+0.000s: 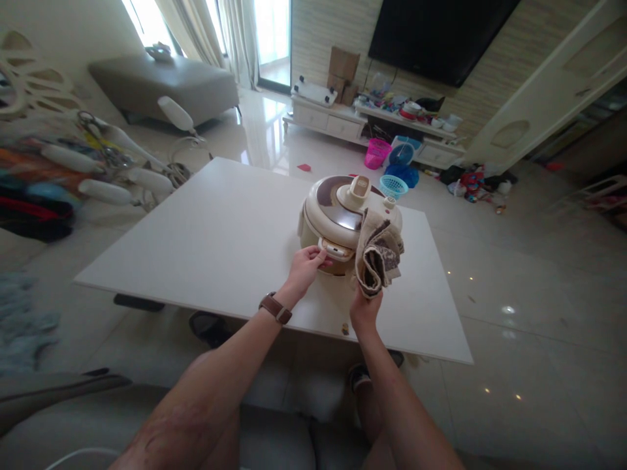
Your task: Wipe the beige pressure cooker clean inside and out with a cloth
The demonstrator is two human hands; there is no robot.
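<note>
A pink basket (376, 155) stands on the floor (264, 134) near a white cabinet (343, 126).

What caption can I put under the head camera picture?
Left hand at the handle of a cooker, right hand holding a cloth, white table below.

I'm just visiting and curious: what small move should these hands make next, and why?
Perhaps wipe the front handle of the cooker with the cloth: the left hand is at that handle, and the right hand holds the cloth bunched close by.
</note>
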